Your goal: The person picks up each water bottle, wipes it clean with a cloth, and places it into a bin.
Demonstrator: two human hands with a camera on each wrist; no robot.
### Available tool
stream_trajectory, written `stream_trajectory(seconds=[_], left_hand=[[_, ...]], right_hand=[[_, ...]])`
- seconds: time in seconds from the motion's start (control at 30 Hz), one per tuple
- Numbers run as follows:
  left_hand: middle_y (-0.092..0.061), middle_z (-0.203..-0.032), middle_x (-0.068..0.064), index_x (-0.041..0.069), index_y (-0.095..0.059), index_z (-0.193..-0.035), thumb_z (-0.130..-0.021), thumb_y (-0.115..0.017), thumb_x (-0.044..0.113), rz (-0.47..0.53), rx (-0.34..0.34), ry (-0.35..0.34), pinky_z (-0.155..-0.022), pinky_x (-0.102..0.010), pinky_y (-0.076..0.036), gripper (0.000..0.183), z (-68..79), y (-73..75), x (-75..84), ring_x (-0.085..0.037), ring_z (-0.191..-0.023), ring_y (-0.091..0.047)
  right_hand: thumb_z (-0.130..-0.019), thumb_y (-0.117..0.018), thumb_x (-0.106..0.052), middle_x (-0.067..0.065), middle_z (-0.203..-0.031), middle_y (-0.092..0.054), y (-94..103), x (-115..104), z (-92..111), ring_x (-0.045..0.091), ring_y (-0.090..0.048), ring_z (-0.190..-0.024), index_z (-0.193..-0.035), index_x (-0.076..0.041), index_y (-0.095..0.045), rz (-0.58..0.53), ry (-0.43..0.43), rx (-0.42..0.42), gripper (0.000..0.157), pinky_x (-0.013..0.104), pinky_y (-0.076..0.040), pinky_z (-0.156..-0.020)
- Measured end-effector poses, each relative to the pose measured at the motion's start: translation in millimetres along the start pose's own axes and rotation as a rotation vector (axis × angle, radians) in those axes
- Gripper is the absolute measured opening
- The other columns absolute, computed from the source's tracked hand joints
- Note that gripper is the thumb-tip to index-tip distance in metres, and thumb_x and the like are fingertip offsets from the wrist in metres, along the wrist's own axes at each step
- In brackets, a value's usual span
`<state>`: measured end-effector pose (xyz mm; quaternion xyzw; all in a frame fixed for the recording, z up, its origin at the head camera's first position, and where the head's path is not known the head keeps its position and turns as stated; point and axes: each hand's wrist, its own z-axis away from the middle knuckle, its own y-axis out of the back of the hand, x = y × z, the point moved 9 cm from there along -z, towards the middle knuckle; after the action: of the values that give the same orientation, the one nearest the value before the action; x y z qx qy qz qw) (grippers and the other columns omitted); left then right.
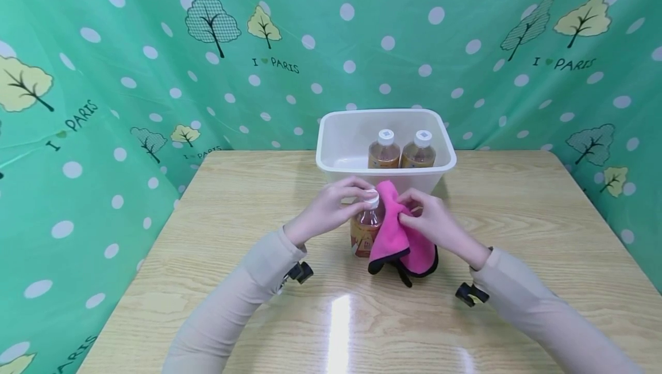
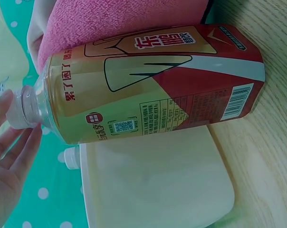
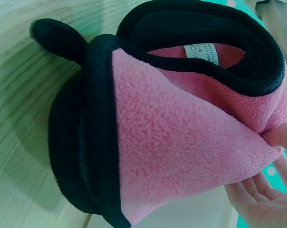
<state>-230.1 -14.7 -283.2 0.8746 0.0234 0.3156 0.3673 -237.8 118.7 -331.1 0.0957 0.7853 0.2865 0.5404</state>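
A drink bottle (image 1: 364, 235) with a white cap and a red-and-gold label stands on the table in front of the white bin. My left hand (image 1: 338, 206) pinches its cap (image 2: 21, 108) between thumb and fingers. Just right of the bottle, a pink towel (image 1: 393, 236) with black edging hangs from my right hand (image 1: 431, 216), which pinches it near the top. In the right wrist view the towel (image 3: 181, 137) droops in folds, with a black loop (image 3: 58, 40) and a white tag showing. Part of the bottle's right side is hidden by the towel in the head view.
Behind both hands is a white plastic bin (image 1: 336, 161) holding two capped bottles, one bottle (image 1: 385, 153) left of the other bottle (image 1: 420, 153). The wood-grain table (image 1: 233, 207) ends at a green dotted curtain (image 1: 331, 35).
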Motion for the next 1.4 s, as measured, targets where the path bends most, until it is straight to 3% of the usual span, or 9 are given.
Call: stream_trajectory(seconds=[0.3, 0.57, 0.97, 1.2, 1.4], left_hand=[[-0.061, -0.101, -0.010, -0.001, -0.065, -0.096, -0.077, -0.065, 0.003, 0.003, 0.000, 0.000, -0.082, -0.015, -0.045, 0.019, 0.0, 0.9, 1.3, -0.016, -0.092, -0.058], [-0.061, -0.101, -0.011, -0.001, -0.065, -0.095, -0.077, -0.065, 0.002, 0.023, -0.005, 0.005, -0.080, -0.015, -0.046, 0.018, -1.3, 0.6, 3.5, -0.016, -0.091, -0.059], [-0.061, -0.099, -0.011, -0.002, -0.065, -0.095, -0.077, -0.065, 0.003, 0.018, -0.006, 0.000, -0.080, -0.014, -0.046, 0.019, -2.0, 1.6, 4.0, -0.016, -0.090, -0.059], [-0.061, -0.099, -0.011, -0.001, -0.065, -0.095, -0.078, -0.065, 0.003, 0.012, -0.011, 0.012, -0.080, -0.014, -0.046, 0.018, -1.6, 1.6, 3.1, -0.016, -0.089, -0.059], [-0.061, -0.100, -0.010, 0.000, -0.065, -0.095, -0.078, -0.065, 0.004, 0.002, -0.019, 0.024, -0.081, -0.014, -0.045, 0.018, -1.4, 0.2, 1.1, -0.015, -0.090, -0.059]], right_hand=[[-0.074, -0.059, 0.009, 0.008, -0.079, -0.057, -4.8, 5.0, -1.0, 0.021, -0.057, -0.074, -0.085, 0.000, -0.055, 0.029, 0.012, -0.004, 0.015, 0.031, -0.052, -0.065], [-0.074, -0.060, 0.006, 0.005, -0.077, -0.056, -19.8, 29.8, -0.5, 0.018, -0.056, -0.073, -0.083, -0.004, -0.054, 0.082, -0.041, -0.064, 0.015, 0.030, -0.052, -0.066], [-0.070, -0.061, 0.005, 0.001, -0.070, -0.052, -39.3, 52.2, -1.6, 0.014, -0.048, -0.065, -0.079, -0.007, -0.049, 0.168, -0.053, -0.139, 0.019, 0.024, -0.042, -0.054], [-0.073, -0.060, 0.006, 0.005, -0.076, -0.057, -36.1, 46.7, -0.5, 0.015, -0.053, -0.070, -0.083, -0.004, -0.054, 0.159, -0.032, -0.127, 0.016, 0.026, -0.047, -0.060], [-0.073, -0.060, 0.011, 0.009, -0.078, -0.059, -16.8, 18.3, 2.1, 0.018, -0.057, -0.070, -0.085, 0.002, -0.057, 0.088, 0.038, -0.031, 0.015, 0.026, -0.051, -0.061]])
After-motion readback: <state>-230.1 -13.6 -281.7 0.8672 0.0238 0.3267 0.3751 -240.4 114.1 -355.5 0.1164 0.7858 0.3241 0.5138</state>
